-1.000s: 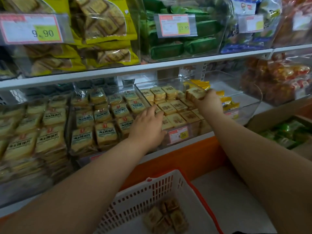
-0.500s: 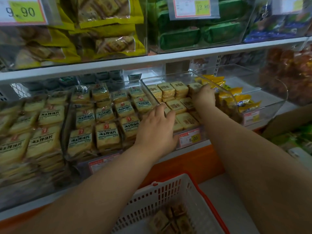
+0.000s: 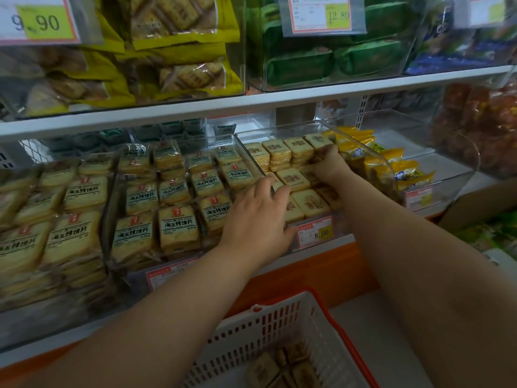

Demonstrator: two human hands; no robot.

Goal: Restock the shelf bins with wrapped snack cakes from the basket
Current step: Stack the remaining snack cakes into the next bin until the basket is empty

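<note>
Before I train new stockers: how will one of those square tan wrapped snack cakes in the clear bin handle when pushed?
The square tan wrapped snack cakes look flat and stiff, so probably slide, not roll. Glossy wrap suggests slipperiness; stacks might topple.

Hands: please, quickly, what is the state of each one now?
Left hand: open, fingers flat on the cakes in the clear bin.
Right hand: grips a wrapped cake at the back.

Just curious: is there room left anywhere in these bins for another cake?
The cake bin under both hands looks packed. Bare floor shows in the bin to its right, behind the yellow packets. The left bins are crowded.
</note>
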